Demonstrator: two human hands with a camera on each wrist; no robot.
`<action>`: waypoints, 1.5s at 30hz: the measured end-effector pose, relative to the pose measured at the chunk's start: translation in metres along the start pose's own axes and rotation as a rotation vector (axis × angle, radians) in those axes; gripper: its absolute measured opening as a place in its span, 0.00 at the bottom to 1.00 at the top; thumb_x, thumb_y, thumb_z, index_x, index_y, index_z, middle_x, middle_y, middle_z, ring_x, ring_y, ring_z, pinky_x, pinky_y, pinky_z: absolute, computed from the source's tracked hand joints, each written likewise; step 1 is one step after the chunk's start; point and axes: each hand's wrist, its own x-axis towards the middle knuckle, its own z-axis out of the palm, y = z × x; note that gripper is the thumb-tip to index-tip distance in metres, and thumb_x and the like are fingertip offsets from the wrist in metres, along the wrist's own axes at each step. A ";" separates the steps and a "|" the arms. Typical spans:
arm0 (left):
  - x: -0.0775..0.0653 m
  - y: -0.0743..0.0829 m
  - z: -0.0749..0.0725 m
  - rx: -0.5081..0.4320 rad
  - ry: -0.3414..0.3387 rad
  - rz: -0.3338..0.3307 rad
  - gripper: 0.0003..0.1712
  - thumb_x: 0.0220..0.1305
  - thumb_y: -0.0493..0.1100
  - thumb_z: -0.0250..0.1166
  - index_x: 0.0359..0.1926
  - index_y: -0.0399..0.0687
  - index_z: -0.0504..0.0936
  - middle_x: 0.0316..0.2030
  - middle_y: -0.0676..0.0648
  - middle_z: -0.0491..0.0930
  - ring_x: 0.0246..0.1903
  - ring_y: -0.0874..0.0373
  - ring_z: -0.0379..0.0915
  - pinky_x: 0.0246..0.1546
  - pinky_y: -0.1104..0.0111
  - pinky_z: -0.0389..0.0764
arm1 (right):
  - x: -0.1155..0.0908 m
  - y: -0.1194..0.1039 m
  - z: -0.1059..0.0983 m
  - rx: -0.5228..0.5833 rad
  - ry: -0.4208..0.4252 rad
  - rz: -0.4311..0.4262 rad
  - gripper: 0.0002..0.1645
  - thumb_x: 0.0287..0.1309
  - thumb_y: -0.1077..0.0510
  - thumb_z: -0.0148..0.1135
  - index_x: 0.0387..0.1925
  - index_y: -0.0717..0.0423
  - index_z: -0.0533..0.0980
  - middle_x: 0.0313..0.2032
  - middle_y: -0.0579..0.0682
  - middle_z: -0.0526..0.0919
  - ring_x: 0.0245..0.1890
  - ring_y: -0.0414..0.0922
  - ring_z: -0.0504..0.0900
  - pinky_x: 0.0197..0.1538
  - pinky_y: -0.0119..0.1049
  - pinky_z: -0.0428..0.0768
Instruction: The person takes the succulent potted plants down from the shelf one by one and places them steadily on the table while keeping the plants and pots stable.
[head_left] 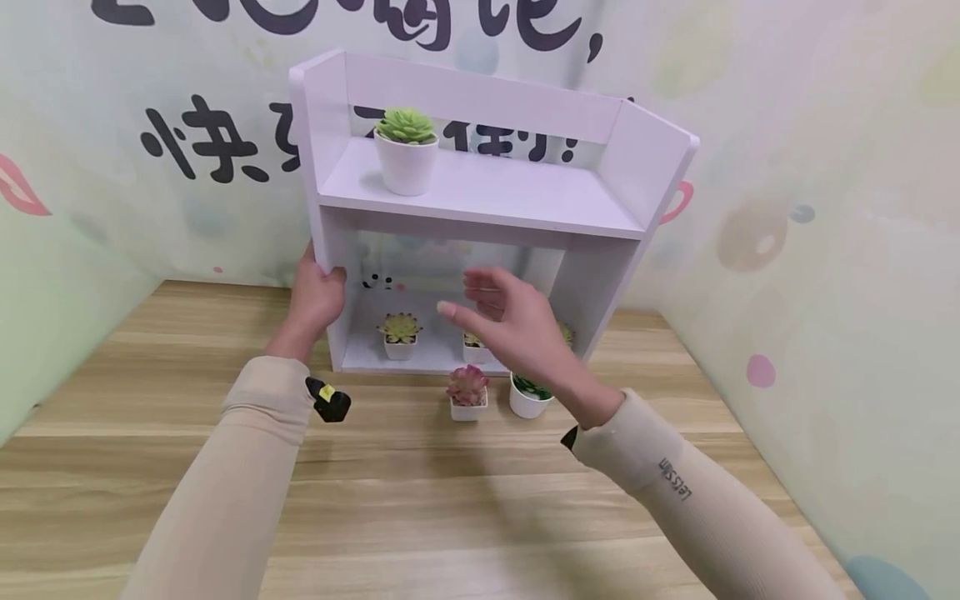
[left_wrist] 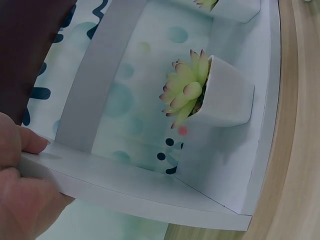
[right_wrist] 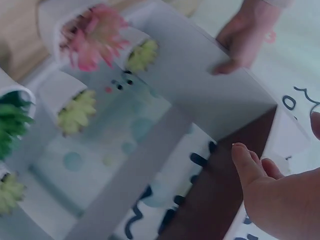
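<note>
My left hand (head_left: 317, 292) grips the left side panel of a white two-tier shelf (head_left: 487, 193), thumb on the inner face and fingers outside. My right hand (head_left: 521, 321) is raised in front of the lower tier, fingers loosely extended and nothing in them. On the top tier stands a bright green succulent in a round white pot (head_left: 407, 162). Small yellow-green succulents in square white pots line the lower tier, one at the left (head_left: 401, 335), one mid-way (head_left: 474, 348), and one at the right (head_left: 567, 333) partly behind my right hand.
On the wooden table (head_left: 405, 517), just before the shelf, stand a pink succulent in a square white pot (head_left: 468, 393) and a dark green plant in a round white pot (head_left: 528, 400). A patterned wall (head_left: 757, 250) with large black lettering rises behind and beside the table.
</note>
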 end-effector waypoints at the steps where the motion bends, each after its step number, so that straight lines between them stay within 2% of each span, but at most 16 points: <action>1: 0.000 0.000 0.000 0.000 0.001 -0.004 0.35 0.69 0.30 0.42 0.77 0.36 0.52 0.69 0.27 0.64 0.69 0.35 0.61 0.70 0.40 0.63 | 0.002 -0.004 -0.002 0.006 0.002 -0.007 0.38 0.60 0.39 0.69 0.67 0.50 0.71 0.63 0.49 0.80 0.63 0.45 0.81 0.66 0.39 0.78; 9: -0.001 0.000 -0.001 -0.005 -0.010 -0.015 0.35 0.69 0.31 0.41 0.77 0.37 0.52 0.69 0.27 0.64 0.69 0.34 0.61 0.70 0.38 0.63 | 0.020 -0.034 -0.019 0.036 0.041 -0.077 0.37 0.60 0.42 0.70 0.67 0.50 0.71 0.63 0.47 0.79 0.65 0.41 0.78 0.67 0.30 0.75; 14: 0.000 0.000 0.000 -0.005 -0.002 -0.001 0.35 0.69 0.30 0.42 0.77 0.37 0.53 0.69 0.28 0.65 0.68 0.35 0.61 0.70 0.38 0.63 | 0.037 -0.053 -0.037 0.081 0.078 -0.110 0.38 0.58 0.45 0.72 0.66 0.54 0.71 0.64 0.51 0.78 0.64 0.42 0.78 0.67 0.30 0.75; 18: 0.000 0.000 0.002 -0.013 0.004 0.007 0.35 0.69 0.30 0.42 0.76 0.36 0.54 0.69 0.28 0.66 0.68 0.34 0.62 0.70 0.39 0.63 | 0.053 -0.061 -0.047 0.033 0.086 -0.076 0.38 0.58 0.45 0.71 0.67 0.52 0.71 0.64 0.49 0.78 0.65 0.42 0.78 0.66 0.31 0.76; 23: -0.001 0.000 0.002 -0.018 0.007 0.016 0.35 0.68 0.30 0.43 0.76 0.35 0.54 0.69 0.27 0.66 0.68 0.34 0.62 0.70 0.38 0.63 | 0.074 -0.064 -0.050 -0.009 0.073 -0.017 0.40 0.58 0.42 0.70 0.68 0.50 0.70 0.65 0.46 0.77 0.65 0.40 0.78 0.65 0.32 0.77; 29: 0.000 -0.002 0.001 -0.023 -0.002 0.016 0.34 0.68 0.29 0.43 0.75 0.34 0.55 0.69 0.27 0.65 0.69 0.33 0.61 0.70 0.38 0.62 | 0.096 -0.063 -0.046 0.001 0.042 0.060 0.41 0.59 0.39 0.68 0.70 0.48 0.70 0.67 0.44 0.76 0.67 0.38 0.74 0.68 0.33 0.73; 38: 0.000 -0.003 0.000 -0.021 0.000 0.026 0.34 0.68 0.29 0.43 0.75 0.33 0.54 0.68 0.26 0.66 0.67 0.32 0.63 0.69 0.37 0.64 | 0.118 -0.065 -0.040 0.096 0.039 0.135 0.44 0.58 0.40 0.69 0.72 0.49 0.67 0.67 0.46 0.75 0.62 0.39 0.76 0.64 0.31 0.77; 45: 0.001 -0.005 0.000 -0.018 -0.005 0.012 0.34 0.69 0.29 0.42 0.76 0.36 0.53 0.69 0.28 0.65 0.68 0.34 0.62 0.69 0.37 0.64 | 0.129 -0.072 -0.031 0.048 0.030 0.147 0.51 0.53 0.36 0.72 0.74 0.49 0.64 0.70 0.44 0.72 0.69 0.37 0.69 0.70 0.29 0.68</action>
